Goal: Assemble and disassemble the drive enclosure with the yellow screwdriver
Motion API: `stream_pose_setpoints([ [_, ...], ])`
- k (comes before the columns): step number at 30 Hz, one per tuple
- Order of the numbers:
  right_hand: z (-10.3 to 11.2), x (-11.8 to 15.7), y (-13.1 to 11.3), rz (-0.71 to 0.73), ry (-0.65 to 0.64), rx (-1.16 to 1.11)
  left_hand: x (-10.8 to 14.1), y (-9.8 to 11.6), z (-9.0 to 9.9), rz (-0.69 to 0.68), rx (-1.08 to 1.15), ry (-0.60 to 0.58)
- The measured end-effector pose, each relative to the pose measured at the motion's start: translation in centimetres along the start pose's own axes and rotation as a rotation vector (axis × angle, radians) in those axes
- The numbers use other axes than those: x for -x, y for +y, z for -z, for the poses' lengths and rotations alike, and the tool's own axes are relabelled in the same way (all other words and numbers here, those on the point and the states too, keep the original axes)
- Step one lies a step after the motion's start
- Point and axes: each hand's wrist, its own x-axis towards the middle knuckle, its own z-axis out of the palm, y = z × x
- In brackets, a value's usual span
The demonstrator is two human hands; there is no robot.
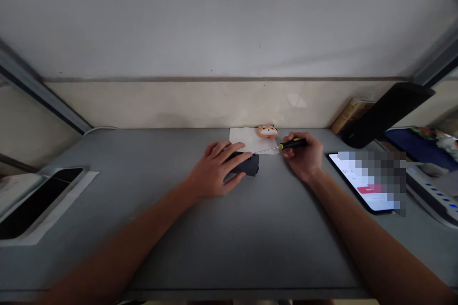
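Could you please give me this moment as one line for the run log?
left hand: over black box | right hand: holding screwdriver, tip by box | nearby: white paper

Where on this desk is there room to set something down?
The widest bare patch of the grey desk lies between the near edge and the left hand and right hand. It is crowded at the back, around the paper towel, black object and screwdriver.

A black-and-yellow screwdriver [292, 143] is held in the right hand [302, 157], its shaft pointing left. A black case [247, 164] is clasped beneath the left hand [218, 169].
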Motion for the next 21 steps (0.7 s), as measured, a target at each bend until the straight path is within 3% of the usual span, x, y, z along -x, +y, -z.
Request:
stream_pose_setpoints([
  [16, 0.0, 0.2, -0.5, -0.054, -0.008, -0.011, -0.1, 0.7, -0.4, 0.037, -0.061, -0.009],
  [21, 0.2, 0.1, -0.6, -0.045, -0.010, -0.022, -0.4, 2.0, -0.7, 0.153, -0.054, -0.042],
])
